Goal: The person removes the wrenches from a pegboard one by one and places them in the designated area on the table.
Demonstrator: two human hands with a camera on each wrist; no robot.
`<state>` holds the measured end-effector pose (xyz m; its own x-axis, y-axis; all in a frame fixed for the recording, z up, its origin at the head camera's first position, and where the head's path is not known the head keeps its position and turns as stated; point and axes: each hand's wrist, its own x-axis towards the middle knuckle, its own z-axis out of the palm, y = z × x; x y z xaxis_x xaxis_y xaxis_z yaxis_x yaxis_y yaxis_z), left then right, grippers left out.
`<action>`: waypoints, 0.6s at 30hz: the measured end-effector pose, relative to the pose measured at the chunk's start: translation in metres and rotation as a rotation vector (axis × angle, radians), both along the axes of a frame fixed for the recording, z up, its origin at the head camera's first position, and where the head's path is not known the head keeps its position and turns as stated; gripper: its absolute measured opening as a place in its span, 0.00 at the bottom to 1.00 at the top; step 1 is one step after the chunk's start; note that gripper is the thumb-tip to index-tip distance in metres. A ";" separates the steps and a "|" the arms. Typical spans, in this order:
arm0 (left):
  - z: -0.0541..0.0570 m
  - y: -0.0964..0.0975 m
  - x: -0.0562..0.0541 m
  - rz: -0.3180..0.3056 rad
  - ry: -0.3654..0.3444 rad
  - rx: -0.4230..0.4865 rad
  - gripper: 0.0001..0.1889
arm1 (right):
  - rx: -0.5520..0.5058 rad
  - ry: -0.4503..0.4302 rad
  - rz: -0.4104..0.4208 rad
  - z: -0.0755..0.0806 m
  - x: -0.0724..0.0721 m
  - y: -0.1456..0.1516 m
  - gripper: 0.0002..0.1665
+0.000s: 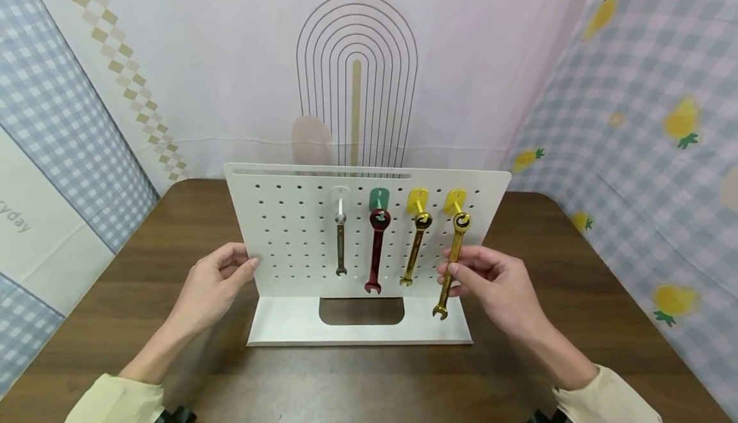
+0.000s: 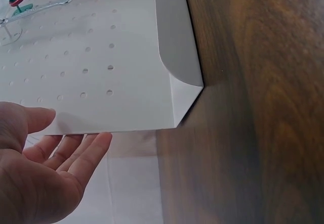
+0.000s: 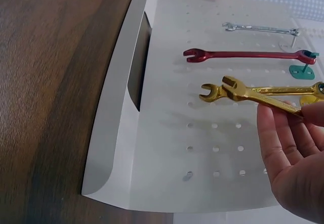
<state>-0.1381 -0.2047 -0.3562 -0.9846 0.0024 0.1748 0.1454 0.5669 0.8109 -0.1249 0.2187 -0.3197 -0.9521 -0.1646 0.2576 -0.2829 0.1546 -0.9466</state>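
Observation:
A white pegboard (image 1: pixel 288 231) stands upright on its base, with wrenches hanging from its hooks. My right hand (image 1: pixel 498 285) pinches the rightmost gold wrench (image 1: pixel 446 285) by its shaft, thumb in front and fingers behind. That wrench's ring end is at a yellow hook (image 1: pixel 457 200), and its open end tilts out from the board. Beside it hang another gold wrench (image 1: pixel 414 253), a red wrench (image 1: pixel 377 253) and a smaller silver wrench (image 1: pixel 341 247). My left hand (image 2: pixel 45 168) holds the board's left edge between thumb and fingers.
The board's white base (image 1: pixel 282 323) has a rounded cutout and rests on a brown wooden table (image 1: pixel 323 384). A pale patterned cloth (image 1: pixel 230 58) hangs behind. On the right is a checked cloth (image 1: pixel 634 186) with fruit prints.

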 end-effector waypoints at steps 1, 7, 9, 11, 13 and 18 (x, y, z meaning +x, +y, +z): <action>0.000 0.000 0.000 0.000 0.001 0.003 0.13 | -0.002 -0.002 0.004 0.001 0.001 0.000 0.17; -0.002 0.001 -0.001 0.007 0.022 0.012 0.12 | -0.046 -0.017 0.039 0.004 0.006 0.000 0.15; -0.002 0.001 -0.001 0.007 0.027 0.011 0.11 | -0.062 -0.026 0.048 0.005 0.006 0.000 0.15; -0.002 0.001 -0.001 0.007 0.030 0.007 0.11 | -0.071 -0.040 0.052 0.006 0.007 0.000 0.15; -0.002 0.001 -0.001 0.008 0.030 0.004 0.11 | -0.081 -0.051 0.058 0.007 0.009 0.000 0.15; -0.002 0.001 -0.002 0.008 0.027 0.004 0.12 | -0.107 -0.057 0.072 0.010 0.011 0.000 0.14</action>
